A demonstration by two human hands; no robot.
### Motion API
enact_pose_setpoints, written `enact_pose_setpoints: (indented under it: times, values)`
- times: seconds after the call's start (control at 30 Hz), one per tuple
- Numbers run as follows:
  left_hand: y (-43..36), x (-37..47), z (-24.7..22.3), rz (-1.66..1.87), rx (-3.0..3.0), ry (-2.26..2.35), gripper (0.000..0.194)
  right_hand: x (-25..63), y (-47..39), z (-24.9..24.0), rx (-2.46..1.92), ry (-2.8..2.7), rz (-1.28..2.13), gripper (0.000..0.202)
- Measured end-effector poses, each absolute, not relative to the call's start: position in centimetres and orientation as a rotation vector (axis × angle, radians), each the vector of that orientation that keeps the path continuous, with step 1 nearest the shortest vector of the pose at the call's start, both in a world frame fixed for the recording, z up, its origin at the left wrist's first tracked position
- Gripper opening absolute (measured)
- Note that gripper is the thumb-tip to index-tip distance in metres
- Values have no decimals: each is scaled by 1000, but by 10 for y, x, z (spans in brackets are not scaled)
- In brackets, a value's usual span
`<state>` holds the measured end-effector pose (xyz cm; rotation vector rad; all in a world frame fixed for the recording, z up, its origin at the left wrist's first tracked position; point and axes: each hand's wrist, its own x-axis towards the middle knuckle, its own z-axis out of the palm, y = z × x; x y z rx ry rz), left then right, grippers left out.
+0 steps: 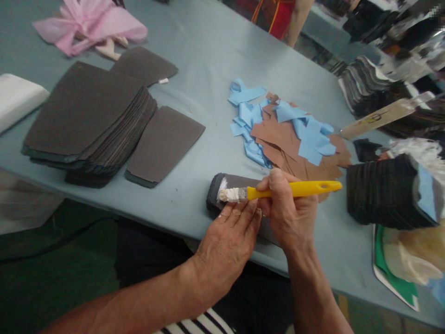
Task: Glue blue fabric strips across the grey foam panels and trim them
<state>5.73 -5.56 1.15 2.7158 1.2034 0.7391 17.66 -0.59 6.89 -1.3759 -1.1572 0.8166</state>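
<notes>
- The table [200, 65] has a grey-blue top and slopes across the view, its near edge just in front of the person.
- The right hand [292, 211] pinches a brush [302, 189] between thumb and fingers; the yellow handle runs out to the right, past the grip.
- The brush's bristles, coated in white paste, point left and meet the left end of a dark stack [243, 180] at the table's near edge, in the middle of the scene.
- A white smear [223, 184] runs across that end of the dark stack, beside the bristles.
- The left hand [227, 239] lies flat, fingers straight and pressed together, their tips on the dark stack just on the near side of the brush.
- To the left stands a tall pile of dark panels [86, 111], its right side stepped; a low pile [165, 144] lies just right of it, and a further panel [146, 65] on its far side.
- Pink cloth [88, 23] lies bunched at the far left.
- Beyond the hands and to the right, brown pieces [274, 137] and blue pieces [314, 139] overlap in a loose heap.
- Right of that heap stands a thick dark bundle [380, 192].
</notes>
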Motion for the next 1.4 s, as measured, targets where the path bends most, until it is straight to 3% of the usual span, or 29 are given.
enact_pose_setpoints:
  times: [0.37, 0.63, 1.4]
  values:
    - [-55, 53, 14, 734, 2738, 1178, 46, 229, -17, 91, -1303, -982, 527, 36]
    - [-46, 50, 10, 849, 2816, 1106, 44, 301, -49, 79, -1422, -894, 388, 44]
    - [-36, 45, 8, 888, 2837, 1071, 65, 337, -91, 24, -1350, -633, 450, 51]
